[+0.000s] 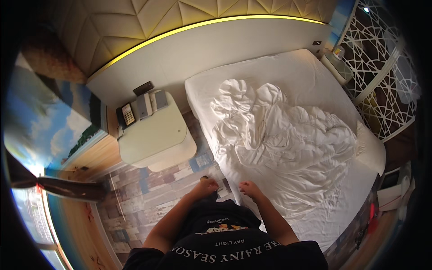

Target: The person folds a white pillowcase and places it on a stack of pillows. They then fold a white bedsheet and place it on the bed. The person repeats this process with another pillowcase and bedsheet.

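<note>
My left hand (207, 186) is in front of my body, above the floor, with its fingers curled inward and nothing visible in them. To its right, my right hand (250, 189) is also loosely curled, over the near edge of the bed; no object shows in it. A white fitted sheet (297, 69) covers the mattress. On top lies a rumpled white duvet (283, 141), bunched into folds and heaped highest toward the wall side. One white pillow (370, 148) rests at the bed's right edge, partly beside the duvet.
Left of the bed stands a rounded glass-topped table (152, 138) bearing a telephone (126, 115) and grey folders (144, 105). A bedside table (337, 67) sits at the far right corner, beside a white lattice screen (374, 64). A dark curtain (67, 189) hangs at left.
</note>
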Tool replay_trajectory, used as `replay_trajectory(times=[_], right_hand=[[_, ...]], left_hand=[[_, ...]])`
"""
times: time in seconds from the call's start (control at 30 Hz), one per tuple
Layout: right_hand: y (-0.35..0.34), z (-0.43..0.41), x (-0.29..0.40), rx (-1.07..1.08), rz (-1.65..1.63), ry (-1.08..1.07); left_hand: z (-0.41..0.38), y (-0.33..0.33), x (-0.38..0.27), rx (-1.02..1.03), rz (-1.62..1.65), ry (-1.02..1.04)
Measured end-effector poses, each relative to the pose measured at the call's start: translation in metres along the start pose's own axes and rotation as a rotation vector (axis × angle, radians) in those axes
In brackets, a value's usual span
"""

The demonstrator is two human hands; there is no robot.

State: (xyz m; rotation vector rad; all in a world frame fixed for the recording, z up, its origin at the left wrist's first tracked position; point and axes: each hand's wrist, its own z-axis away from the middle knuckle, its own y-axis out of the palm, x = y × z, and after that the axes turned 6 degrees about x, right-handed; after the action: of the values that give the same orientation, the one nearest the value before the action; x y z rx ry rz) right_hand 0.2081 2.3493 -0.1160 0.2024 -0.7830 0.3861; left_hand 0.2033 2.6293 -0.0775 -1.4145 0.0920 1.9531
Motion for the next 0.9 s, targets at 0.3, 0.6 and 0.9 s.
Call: replay_trajectory(times=[0.3, 0.6, 0.9], right_hand=[[-0.003, -0.154, 0.106, -0.154, -0.393, -0.031], [-0.049, -0.373, 0.225, -0.427, -0.716, 0.162], [-0.103, -0.499, 0.241, -0.439, -1.497, 0.201]], left_hand=[[-0.13, -0.148, -0.012, -0.006, 0.195, -0.054], [-0.189, -0.2, 0.032, -0.111, 0.376, -0.256], [-0.198, -0.239, 0.032, -0.298, 0.574, -0.57]])
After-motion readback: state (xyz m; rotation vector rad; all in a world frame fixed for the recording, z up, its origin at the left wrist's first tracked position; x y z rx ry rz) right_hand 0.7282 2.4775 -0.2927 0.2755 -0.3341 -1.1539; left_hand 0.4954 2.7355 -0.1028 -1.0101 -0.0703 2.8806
